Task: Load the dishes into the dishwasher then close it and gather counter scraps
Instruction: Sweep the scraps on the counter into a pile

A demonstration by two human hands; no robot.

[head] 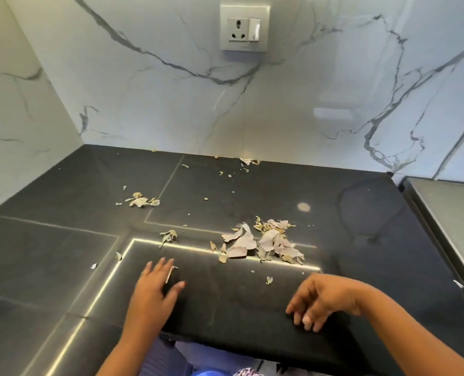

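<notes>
The person is working at the scrap-gathering step: no dishwasher or dishes are showing in the head view, only a dark stone counter [62,253] strewn with dry peel scraps. The left hand [154,286] is lying flat on the counter with fingers straight and spread, holding nothing; a thin sliver of peel [169,275] is lying just beside its forefinger. The right hand [317,302] is hovering near the front edge with fingers loosely curled downward; it seems to be holding nothing, though the motion blur at its fingertips is making that hard to confirm.

The main pile of papery peels [263,244] is sitting in front of both hands, nearer the right one. A smaller clump [141,201] is lying well apart to the left rear, a little tuft [169,236] is sitting between that and the left hand, and crumbs [248,161] are lodging against the marble backsplash [171,104] below the wall socket [244,28].

To do this well, the person is probably best off sweeping outliers inward first, dragging a flat palm from the backsplash toward the main pile, then cupping one hand at the counter's edge while the other is pushing the heap into it. Slow strokes matter: such light flakes are likely to scatter or cling.
</notes>
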